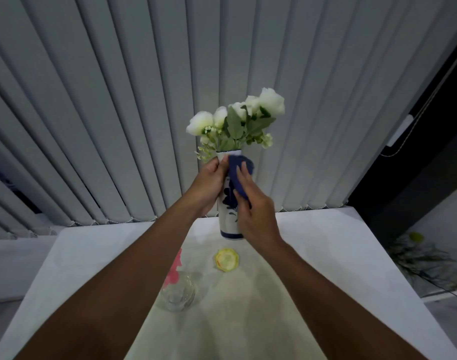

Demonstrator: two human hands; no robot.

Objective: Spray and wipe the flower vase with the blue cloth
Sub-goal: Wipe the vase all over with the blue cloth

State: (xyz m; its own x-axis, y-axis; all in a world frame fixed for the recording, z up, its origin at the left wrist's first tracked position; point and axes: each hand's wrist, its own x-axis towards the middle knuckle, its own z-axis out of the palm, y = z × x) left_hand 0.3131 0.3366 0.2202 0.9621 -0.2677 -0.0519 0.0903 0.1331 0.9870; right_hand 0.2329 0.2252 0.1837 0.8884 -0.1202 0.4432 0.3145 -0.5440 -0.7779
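A tall white vase (228,222) with dark blue painted flowers and a blue base band stands on the white table (339,255), holding white flowers with green leaves (237,120). My left hand (209,183) wraps around the vase's left side near the rim. With the blue cloth (239,175) in it, my right hand (253,211) presses the cloth against the vase's upper right side. No spray bottle is in view.
A small yellow glass dish (226,260) lies in front of the vase. A clear glass vessel (178,294) with a pink flower (174,268) sits near my left forearm. Grey vertical blinds (118,113) hang behind the table. A dark plant (424,263) lies at the right.
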